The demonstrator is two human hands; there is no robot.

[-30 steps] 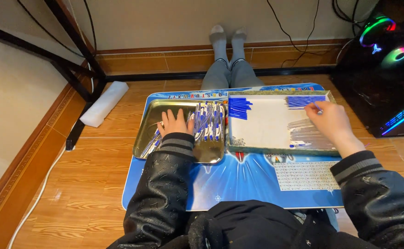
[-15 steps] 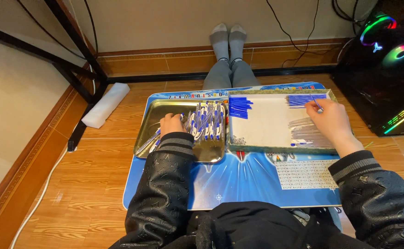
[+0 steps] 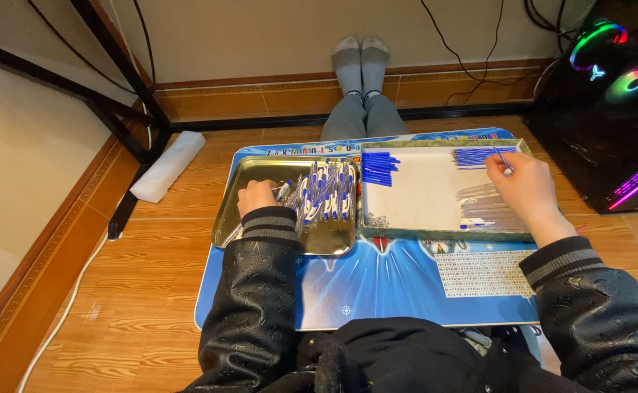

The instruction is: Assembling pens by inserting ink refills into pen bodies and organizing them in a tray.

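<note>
My left hand (image 3: 258,198) rests in the metal tray (image 3: 231,191), its fingers curled round a blue-and-white pen (image 3: 284,188), beside a heap of several such pens (image 3: 326,193). My right hand (image 3: 522,185) is over the white-bottomed tray (image 3: 421,191) and pinches a thin blue refill (image 3: 504,159), which touches the bundle of blue refills (image 3: 479,156) at the far right corner. Under that hand lie clear pen barrels (image 3: 482,207). A stack of short blue pieces (image 3: 378,167) sits at that tray's far left.
Both trays stand on a blue printed lap table (image 3: 399,280) over my outstretched legs (image 3: 362,109). A white block (image 3: 167,166) lies on the wooden floor at left beside black desk legs (image 3: 126,94). A lit computer case (image 3: 610,94) stands at right.
My left hand has gone from lying flat in the metal tray to curling round a pen. My right hand has reached farther out to the blue refills and pinched one.
</note>
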